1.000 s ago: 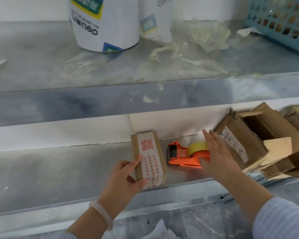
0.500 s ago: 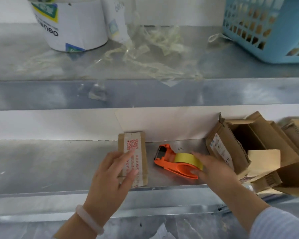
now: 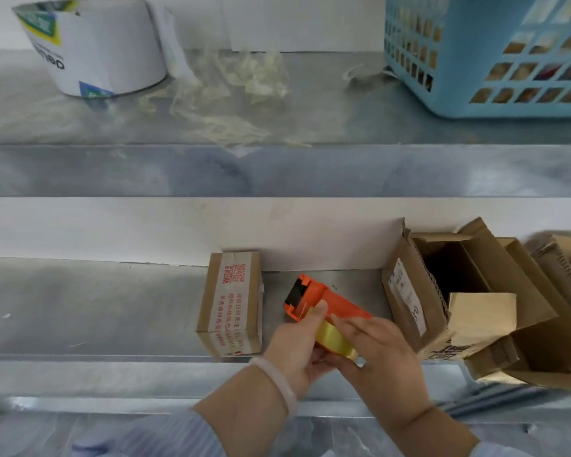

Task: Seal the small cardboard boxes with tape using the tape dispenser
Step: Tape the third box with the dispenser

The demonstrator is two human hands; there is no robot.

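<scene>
A small closed cardboard box (image 3: 231, 303) with white tape printed in red lies on the metal lower shelf (image 3: 89, 308), untouched. Just right of it is the orange tape dispenser (image 3: 314, 300) with a yellowish tape roll (image 3: 335, 341). My left hand (image 3: 294, 351) grips the dispenser from the left, its thumb up along the orange body. From the right my right hand (image 3: 378, 354) holds the dispenser too, with fingers curled over the roll. The dispenser's handle end is hidden by both hands.
Several open cardboard boxes (image 3: 468, 291) crowd the right end of the shelf. The upper shelf (image 3: 310, 127) carries a big white tape roll (image 3: 93, 44), crumpled clear tape scraps (image 3: 244, 80) and a blue plastic basket (image 3: 495, 54).
My left hand has let go of the small box and moved right onto the dispenser. The right hand has closed on the dispenser and drawn it nearer. The view has tilted.
</scene>
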